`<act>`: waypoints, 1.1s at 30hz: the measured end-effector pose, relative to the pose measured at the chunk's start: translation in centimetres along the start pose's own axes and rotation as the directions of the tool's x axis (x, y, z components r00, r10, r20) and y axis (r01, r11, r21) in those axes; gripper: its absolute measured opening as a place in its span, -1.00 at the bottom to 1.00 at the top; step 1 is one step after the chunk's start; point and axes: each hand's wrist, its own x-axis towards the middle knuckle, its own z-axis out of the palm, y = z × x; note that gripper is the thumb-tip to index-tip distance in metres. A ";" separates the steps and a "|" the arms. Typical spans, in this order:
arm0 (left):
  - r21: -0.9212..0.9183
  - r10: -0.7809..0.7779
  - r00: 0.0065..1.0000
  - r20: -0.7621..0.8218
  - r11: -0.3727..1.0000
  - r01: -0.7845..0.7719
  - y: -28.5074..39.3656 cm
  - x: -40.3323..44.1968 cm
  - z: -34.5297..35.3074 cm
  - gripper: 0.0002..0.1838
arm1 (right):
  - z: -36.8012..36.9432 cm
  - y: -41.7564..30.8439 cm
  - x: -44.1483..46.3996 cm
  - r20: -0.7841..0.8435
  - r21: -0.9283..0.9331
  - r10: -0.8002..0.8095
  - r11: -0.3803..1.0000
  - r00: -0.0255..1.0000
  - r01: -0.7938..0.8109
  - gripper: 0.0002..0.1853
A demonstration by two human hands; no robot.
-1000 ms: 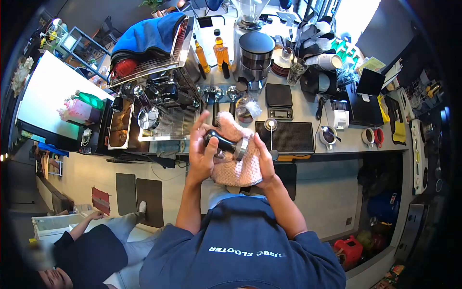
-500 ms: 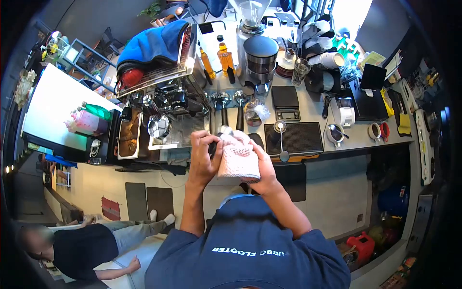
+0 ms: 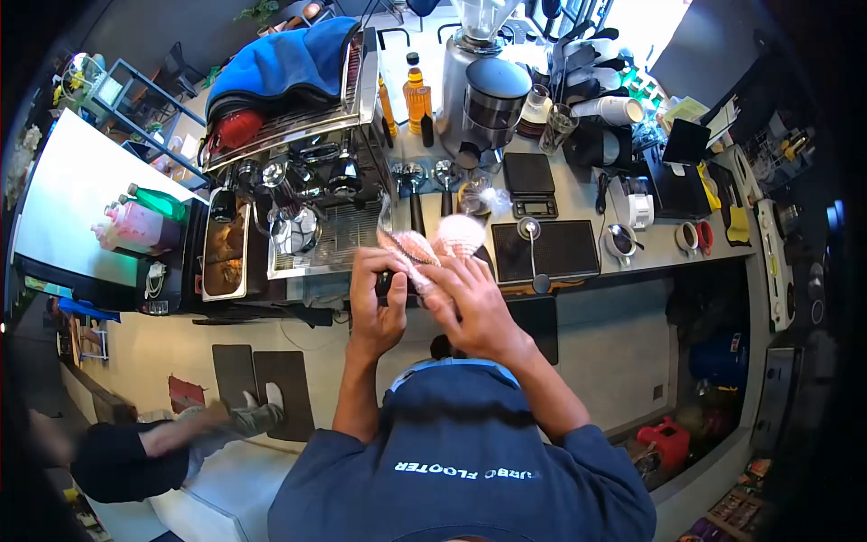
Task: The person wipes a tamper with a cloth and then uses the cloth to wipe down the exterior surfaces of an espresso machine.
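Observation:
My left hand (image 3: 377, 303) is closed around a dark, handle-like object (image 3: 386, 278), mostly hidden by fingers and cloth. A pinkish-white cloth (image 3: 459, 235) is bunched between my hands above the counter's front edge. Pressed onto the cloth is my right hand (image 3: 474, 312), its fingers bent over it and pointing toward my left hand. Just beyond the cloth, two portafilters (image 3: 445, 176) lie on the counter with their black handles toward me.
An espresso machine (image 3: 334, 203) draped with a blue cloth (image 3: 280, 68) stands at left, a grinder (image 3: 495, 99) behind. To the right are a black scale (image 3: 528, 181), a dark mat (image 3: 569, 251) and a cup (image 3: 621, 242). Another person (image 3: 117, 461) is at lower left.
The cloth has gone from hanging spread over my right hand to being bunched and twisted between both hands. My right hand has turned over it. The other person has shifted.

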 end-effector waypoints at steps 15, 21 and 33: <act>-0.880 -0.440 0.898 -0.025 0.436 0.190 -0.8 0.0 -1.5 -0.82 | 4.5 4.9 -0.8 0.256 0.826 0.284 0.433 0.924 -0.362 -0.25; -0.865 -0.498 0.865 -0.063 0.459 0.202 -0.5 -0.6 -0.6 -0.80 | 4.9 0.7 0.1 0.137 0.935 0.274 0.283 0.952 -0.216 -0.25; -0.371 -0.245 0.948 -0.205 0.915 0.157 -1.3 -1.4 -3.2 -0.56 | 4.6 1.3 -2.3 -0.348 0.659 0.104 0.734 0.932 0.164 -0.38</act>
